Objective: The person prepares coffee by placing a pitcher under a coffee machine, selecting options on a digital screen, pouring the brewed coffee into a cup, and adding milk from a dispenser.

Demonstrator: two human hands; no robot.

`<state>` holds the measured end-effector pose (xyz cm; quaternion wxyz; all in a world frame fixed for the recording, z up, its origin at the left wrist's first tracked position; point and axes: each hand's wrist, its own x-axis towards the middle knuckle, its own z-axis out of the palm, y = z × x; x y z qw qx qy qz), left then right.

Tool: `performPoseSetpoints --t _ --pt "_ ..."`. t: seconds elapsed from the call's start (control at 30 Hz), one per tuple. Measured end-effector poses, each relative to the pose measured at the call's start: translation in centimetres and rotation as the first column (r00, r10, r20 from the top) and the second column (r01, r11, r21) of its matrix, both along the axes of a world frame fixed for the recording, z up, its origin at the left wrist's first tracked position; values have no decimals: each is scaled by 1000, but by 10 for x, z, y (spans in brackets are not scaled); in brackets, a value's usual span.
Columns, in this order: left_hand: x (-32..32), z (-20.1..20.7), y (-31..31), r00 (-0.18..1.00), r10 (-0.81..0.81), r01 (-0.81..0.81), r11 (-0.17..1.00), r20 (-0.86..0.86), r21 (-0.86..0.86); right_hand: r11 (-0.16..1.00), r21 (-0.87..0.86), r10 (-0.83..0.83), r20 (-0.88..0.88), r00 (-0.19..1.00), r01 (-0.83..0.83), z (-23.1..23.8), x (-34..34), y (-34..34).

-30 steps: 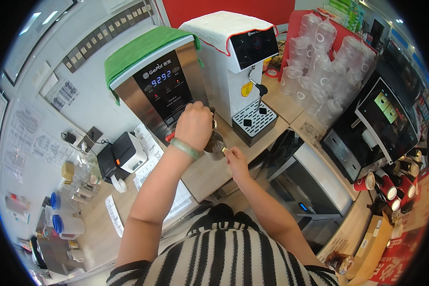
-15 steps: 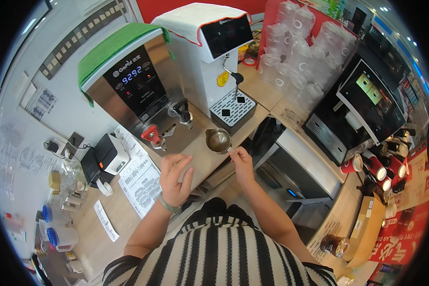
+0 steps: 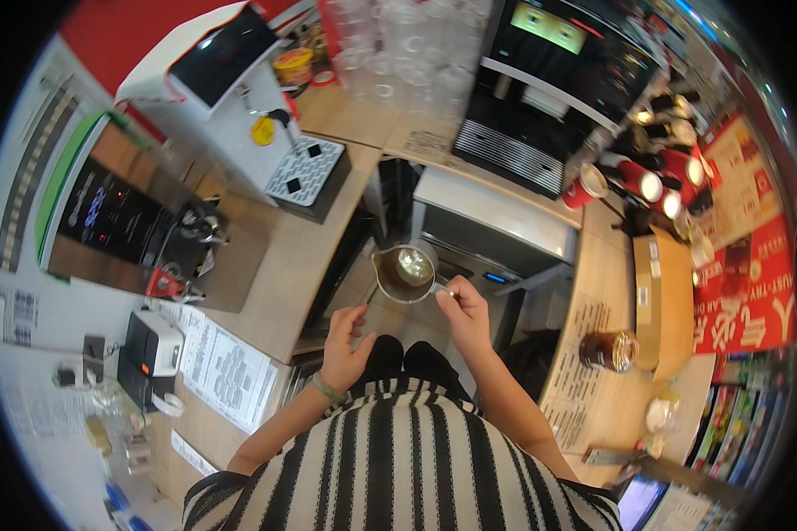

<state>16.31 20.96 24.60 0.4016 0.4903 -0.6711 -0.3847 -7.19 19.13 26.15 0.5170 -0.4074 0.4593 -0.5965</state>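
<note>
A small metal pitcher with a pouring lip hangs over the gap between the counters, in front of my body. My right hand grips its handle, fingers closed. Light glints from inside the pitcher; whether that is liquid or bare metal is hard to tell. To its lower left, my left hand holds nothing, its fingers loosely bent and apart. It does not touch the pitcher. Left of my hands runs a wooden counter with a hot-water dispenser and a white machine with a slotted drip tray.
A black coffee machine stands at the back, beside stacked clear plastic cups. On the right counter are red paper cups, a cardboard box and a dark-filled jar. A label printer and printed sheets lie left.
My view has turned to the right, toward the coffee machine. The pitcher, held in my right hand, has left the dispenser's counter edge and now hangs over the gap.
</note>
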Motion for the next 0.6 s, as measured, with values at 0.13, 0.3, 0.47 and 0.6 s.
performPoseSetpoints --t 0.13,0.3,0.47,0.6 --pt "-47 -4 -1 981 -194 195 980 -10 29 981 -86 -184 -160 970 172 4 -44 57" --pt "-115 -8 7 895 -441 444 895 -63 40 907 -91 -416 -360 835 412 27 -85 126" --pt "-193 3 25 739 -663 673 731 -121 108 788 -171 -500 -738 452 591 60 -127 202" --pt "-249 7 49 522 -826 852 493 -213 174 643 -311 -540 -832 126 700 72 -150 247"
